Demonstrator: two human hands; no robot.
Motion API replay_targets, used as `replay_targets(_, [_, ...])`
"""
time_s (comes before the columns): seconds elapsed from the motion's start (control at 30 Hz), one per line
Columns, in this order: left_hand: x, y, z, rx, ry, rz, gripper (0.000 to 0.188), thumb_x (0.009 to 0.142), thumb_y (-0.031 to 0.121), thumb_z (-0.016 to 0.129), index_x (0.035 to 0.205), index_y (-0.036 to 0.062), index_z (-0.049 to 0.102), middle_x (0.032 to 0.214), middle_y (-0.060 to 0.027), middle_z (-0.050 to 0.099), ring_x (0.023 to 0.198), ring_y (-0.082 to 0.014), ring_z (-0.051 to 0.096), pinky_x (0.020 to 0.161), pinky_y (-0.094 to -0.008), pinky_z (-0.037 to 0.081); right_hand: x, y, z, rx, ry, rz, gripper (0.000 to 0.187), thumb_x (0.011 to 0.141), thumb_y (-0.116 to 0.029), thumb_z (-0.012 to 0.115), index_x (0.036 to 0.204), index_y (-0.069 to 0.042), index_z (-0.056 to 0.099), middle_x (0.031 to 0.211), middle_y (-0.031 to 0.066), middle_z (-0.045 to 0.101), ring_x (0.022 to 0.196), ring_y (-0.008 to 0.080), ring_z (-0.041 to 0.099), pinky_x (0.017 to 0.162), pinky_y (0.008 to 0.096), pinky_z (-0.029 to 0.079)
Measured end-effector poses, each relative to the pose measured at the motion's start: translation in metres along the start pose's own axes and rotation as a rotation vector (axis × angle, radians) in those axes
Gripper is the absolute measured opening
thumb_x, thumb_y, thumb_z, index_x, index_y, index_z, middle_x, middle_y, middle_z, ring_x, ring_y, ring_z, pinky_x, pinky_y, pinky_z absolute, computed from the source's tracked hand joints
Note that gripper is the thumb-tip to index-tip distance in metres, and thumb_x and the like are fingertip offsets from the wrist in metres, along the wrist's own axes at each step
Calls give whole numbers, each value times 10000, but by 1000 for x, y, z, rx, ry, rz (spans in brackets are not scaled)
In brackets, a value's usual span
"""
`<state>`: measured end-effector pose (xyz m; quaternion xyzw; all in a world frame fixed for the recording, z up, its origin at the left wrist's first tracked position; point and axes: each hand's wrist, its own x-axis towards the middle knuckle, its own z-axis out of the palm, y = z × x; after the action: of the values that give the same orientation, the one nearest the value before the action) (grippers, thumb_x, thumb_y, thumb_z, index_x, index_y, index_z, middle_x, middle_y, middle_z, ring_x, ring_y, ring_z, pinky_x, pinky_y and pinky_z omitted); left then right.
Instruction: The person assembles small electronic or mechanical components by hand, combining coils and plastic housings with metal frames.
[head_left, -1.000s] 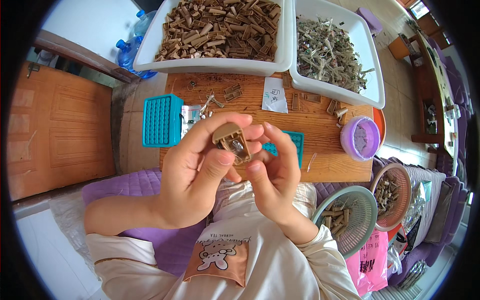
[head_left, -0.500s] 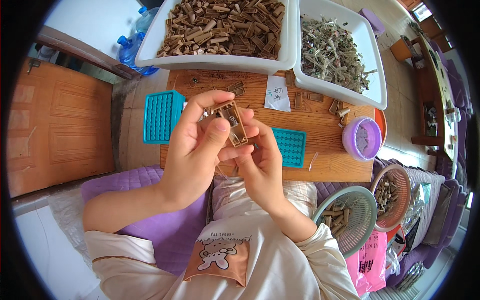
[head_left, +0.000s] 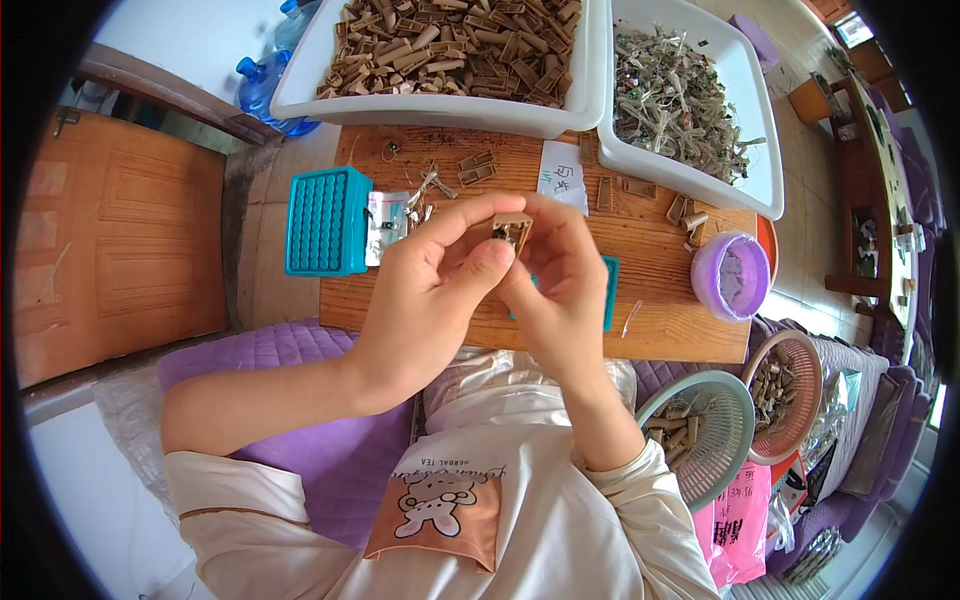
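Note:
Above the table, both hands hold a small brown plastic casing (head_left: 517,226), one open side showing a dark part inside. My left hand (head_left: 415,305) pinches its near side with the thumb, the index finger arching over the top. From the other side my right hand (head_left: 563,310) closes on it, thumb beside the left thumb; its fingers partly hide the casing. Beyond the hands lie loose brown casings (head_left: 477,168) and a small bunch of clear-wired parts (head_left: 428,188). Beside the left hand is a clear bag (head_left: 386,225) next to a teal tray (head_left: 328,220).
A large white bin (head_left: 450,117) of brown casings stands at the back, beside another white bin (head_left: 690,192) of wired parts. A second teal tray (head_left: 609,295) is partly behind my right hand. A purple tub (head_left: 705,285), green basket (head_left: 735,440) and pink basket (head_left: 808,385) are rightward.
Both hands have moved right with the casing. It has turned from lying slanted with its long open face in view to showing a short end, and the right fingers now wrap its far side.

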<state>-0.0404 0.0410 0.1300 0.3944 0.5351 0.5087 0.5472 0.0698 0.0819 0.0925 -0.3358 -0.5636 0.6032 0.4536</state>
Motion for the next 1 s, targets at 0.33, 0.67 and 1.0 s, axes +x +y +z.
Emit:
replay_targets(0.33, [2, 13, -9, -125, -59, -121, 337, 848, 156, 481, 1150, 23, 414, 1004, -80, 533, 912, -139, 541, 756, -258, 476, 14, 25, -64, -256, -292, 16, 262, 684, -56, 617, 937, -32, 550, 776, 53, 514, 687, 140, 496, 601, 268, 423])
replay_targets(0.67, [9, -1, -14, -43, -217, -275, 347, 829, 125, 510, 1146, 7, 429, 970, -78, 553, 862, -143, 569, 724, -230, 472, -17, 95, -61, -1105, -339, -213, 162, 630, -56, 610, 785, -59, 566, 834, 53, 512, 759, 221, 508, 612, 320, 454])
replay_targets(1.0, [11, -2, -13, -199, -186, -336, 327, 837, 90, 481, 1150, 17, 420, 1022, -80, 525, 909, -145, 541, 792, -260, 442, -19, 97, -65, -1161, -455, -289, 117, 630, -50, 550, 744, -52, 525, 882, 52, 506, 805, 215, 494, 673, 314, 441])
